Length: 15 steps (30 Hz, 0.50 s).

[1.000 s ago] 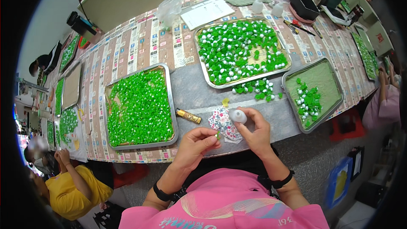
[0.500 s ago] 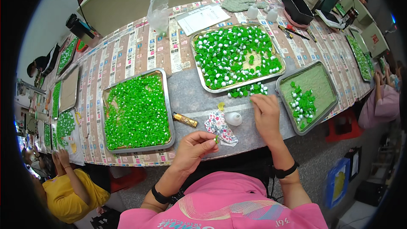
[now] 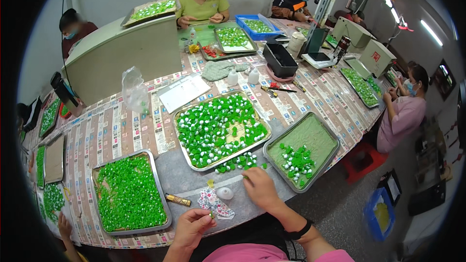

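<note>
Right hand [image 3: 259,189] lies palm-down on the grey table [image 3: 187,177] near its front edge, fingers curled together, tips touching the loose green pieces [image 3: 238,161] spilled just outside the front rim of the middle tray [image 3: 180,141]. It seems to pinch one piece, though the fingertips hide it.

Left hand [image 3: 192,227] at the front edge, thumb and forefinger pressed on a small green bit; too small to tell its shape.

Between the hands: a patterned cloth scrap [image 3: 214,204], crumpled, with a smooth white egg-shaped lump [image 3: 224,193] touching its far side. A short brown-gold stick [image 3: 177,200] lies just left of the cloth.

Trays are shallow metal, rectangular. Left tray [image 3: 167,209] is packed with glossy green beads; right tray [image 3: 327,164] is lined in dull green with a small heap of green-and-white pieces.
</note>
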Motion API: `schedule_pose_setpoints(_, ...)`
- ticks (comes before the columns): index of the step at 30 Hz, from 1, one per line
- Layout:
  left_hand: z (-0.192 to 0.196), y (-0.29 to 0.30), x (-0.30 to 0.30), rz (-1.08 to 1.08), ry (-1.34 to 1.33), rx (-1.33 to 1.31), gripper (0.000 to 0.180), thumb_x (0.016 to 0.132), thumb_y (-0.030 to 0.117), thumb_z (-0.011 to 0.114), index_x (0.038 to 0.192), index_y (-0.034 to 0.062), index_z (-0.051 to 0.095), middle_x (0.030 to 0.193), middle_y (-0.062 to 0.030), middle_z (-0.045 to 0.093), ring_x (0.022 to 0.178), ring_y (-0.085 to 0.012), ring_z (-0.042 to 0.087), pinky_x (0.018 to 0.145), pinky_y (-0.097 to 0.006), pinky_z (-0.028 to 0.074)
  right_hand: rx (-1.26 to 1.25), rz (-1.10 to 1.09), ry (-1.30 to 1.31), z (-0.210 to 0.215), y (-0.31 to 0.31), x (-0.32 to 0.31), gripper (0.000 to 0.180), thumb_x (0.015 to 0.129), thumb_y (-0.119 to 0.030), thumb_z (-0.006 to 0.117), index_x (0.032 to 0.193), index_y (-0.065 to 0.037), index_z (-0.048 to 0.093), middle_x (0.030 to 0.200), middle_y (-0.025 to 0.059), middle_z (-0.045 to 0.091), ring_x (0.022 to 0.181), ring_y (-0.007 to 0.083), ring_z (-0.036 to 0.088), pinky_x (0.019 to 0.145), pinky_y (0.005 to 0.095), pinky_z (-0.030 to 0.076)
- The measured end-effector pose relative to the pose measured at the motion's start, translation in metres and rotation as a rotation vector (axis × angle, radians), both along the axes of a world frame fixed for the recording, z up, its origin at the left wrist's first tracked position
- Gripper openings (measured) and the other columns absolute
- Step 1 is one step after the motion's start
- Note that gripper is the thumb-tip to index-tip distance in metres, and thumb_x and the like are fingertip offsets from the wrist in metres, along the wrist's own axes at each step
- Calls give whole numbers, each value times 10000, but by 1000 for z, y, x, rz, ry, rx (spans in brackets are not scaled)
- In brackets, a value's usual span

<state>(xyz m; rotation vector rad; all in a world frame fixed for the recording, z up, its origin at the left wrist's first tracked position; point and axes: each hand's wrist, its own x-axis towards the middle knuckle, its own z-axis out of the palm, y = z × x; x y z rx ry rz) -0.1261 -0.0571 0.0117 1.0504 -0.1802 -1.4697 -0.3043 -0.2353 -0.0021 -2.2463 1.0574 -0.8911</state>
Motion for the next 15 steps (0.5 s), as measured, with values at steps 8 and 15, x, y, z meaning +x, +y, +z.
schedule_pose_setpoints(8, 10, -2, -5, -140, -28, -17, 157, 827, 21, 630, 976, -17, 596, 886, -92, 629, 798, -185, 629, 748, -301, 537, 959, 215, -573, 38, 62, -23, 163, 804, 49, 634, 963, 11, 638, 993, 51, 574, 880, 112, 567, 779, 231, 466)
schedule_pose_setpoints(15, 14, 1, -10, -167, 3, -54, 166, 822, 53, 662, 971, -4, 615, 897, -81, 644, 808, -164, 641, 751, -289, 543, 1123, 218, -580, 43, 89, -15, 183, 795, 45, 656, 976, 36, 632, 1016, 104, 595, 917, 140, 605, 786, 243, 506)
